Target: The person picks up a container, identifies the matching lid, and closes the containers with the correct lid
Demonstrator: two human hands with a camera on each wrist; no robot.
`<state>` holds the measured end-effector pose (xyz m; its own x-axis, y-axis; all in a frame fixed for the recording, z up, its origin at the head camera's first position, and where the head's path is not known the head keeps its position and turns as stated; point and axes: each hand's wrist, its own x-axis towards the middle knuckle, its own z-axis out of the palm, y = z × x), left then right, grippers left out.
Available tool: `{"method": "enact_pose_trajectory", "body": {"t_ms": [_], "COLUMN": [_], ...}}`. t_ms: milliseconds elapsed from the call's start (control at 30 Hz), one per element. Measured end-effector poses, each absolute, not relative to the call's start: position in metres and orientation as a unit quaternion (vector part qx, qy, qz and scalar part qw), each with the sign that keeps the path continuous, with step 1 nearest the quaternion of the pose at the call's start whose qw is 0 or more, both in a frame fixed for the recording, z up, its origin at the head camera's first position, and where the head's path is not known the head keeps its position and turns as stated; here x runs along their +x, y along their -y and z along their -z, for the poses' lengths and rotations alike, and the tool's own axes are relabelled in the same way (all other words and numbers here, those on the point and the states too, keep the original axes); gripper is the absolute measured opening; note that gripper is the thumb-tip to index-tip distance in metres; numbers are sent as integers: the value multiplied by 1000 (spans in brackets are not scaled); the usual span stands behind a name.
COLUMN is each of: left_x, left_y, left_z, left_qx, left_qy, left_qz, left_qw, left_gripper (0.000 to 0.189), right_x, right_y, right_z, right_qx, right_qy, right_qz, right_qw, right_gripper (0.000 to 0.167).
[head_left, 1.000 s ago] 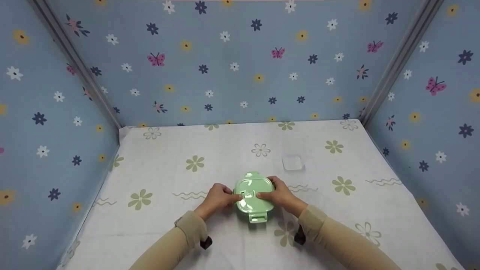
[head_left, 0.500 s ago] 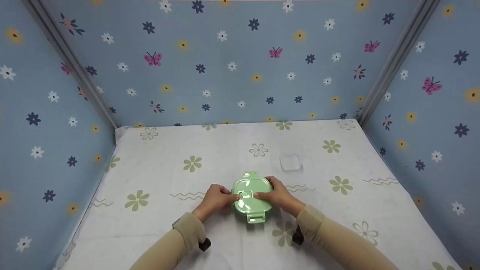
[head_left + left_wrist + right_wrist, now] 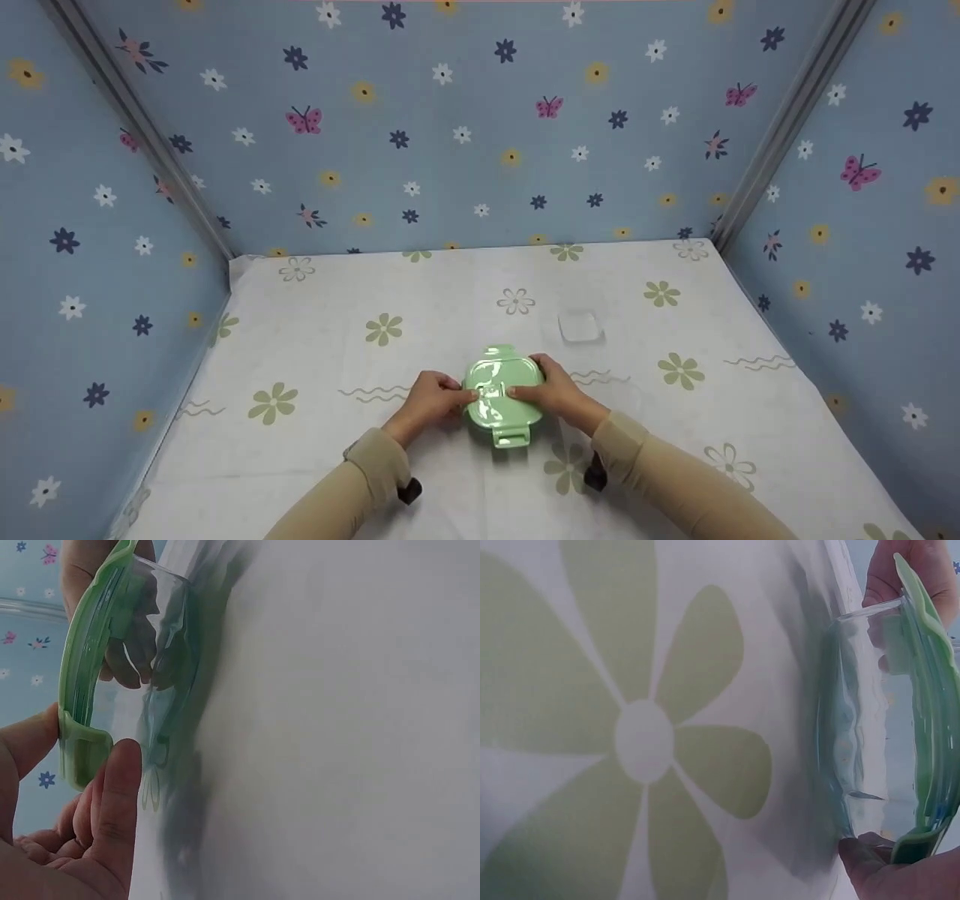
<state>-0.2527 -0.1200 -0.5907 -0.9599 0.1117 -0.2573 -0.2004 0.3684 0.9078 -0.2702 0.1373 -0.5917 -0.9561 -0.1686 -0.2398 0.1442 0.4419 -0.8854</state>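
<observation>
A food container with a light green lid point(image 3: 504, 409) sits on the cloth. Its clear walls point(image 3: 169, 645) show under the lid in the left wrist view. Two lid flaps stick out, the near flap point(image 3: 511, 437) and the far flap point(image 3: 500, 350). On the left side my left hand point(image 3: 430, 400) pinches the lid's edge, thumb on top and index finger against a downturned side flap point(image 3: 88, 754). My right hand point(image 3: 559, 390) grips the opposite side, thumb on the lid and fingers down the side. The other fingers are partly hidden by the container.
A small clear square piece point(image 3: 580, 327) lies on the cloth behind and right of the container. A white flower-print cloth point(image 3: 300, 330) covers the table. Blue patterned panels point(image 3: 450, 112) stand at the back and both sides.
Both hands stay on the container, with little visible movement. The whole head view has shifted slightly.
</observation>
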Motion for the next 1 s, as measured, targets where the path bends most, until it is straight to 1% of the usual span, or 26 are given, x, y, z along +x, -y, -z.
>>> {"method": "enact_pose_trajectory", "body": {"t_ms": [133,333,700,900,1000], "left_x": [-252,-249,-248,-249,-247], "left_y": [122,123,118,117,117], "left_z": [594,601,594,595,596], "left_qx": [-24,-39,-48,-60,-64], "left_qy": [-800,-781,-789,-770,-763], "left_qz": [-578,-596,-581,-598,-602], "left_qw": [159,186,193,215,226], "left_gripper": [27,33,40,50,53], "right_x": [-269,-266,-267,-271,-272], "right_y": [-136,-134,-138,-142,-145], "right_z": [592,592,593,591,591], "right_qx": [-2,3,-3,-12,-20], "right_qy": [-836,-832,-810,-833,-829], "right_qz": [527,531,568,532,533], "right_qw": [153,163,149,153,166], "right_gripper": [81,80,73,76,75]}}
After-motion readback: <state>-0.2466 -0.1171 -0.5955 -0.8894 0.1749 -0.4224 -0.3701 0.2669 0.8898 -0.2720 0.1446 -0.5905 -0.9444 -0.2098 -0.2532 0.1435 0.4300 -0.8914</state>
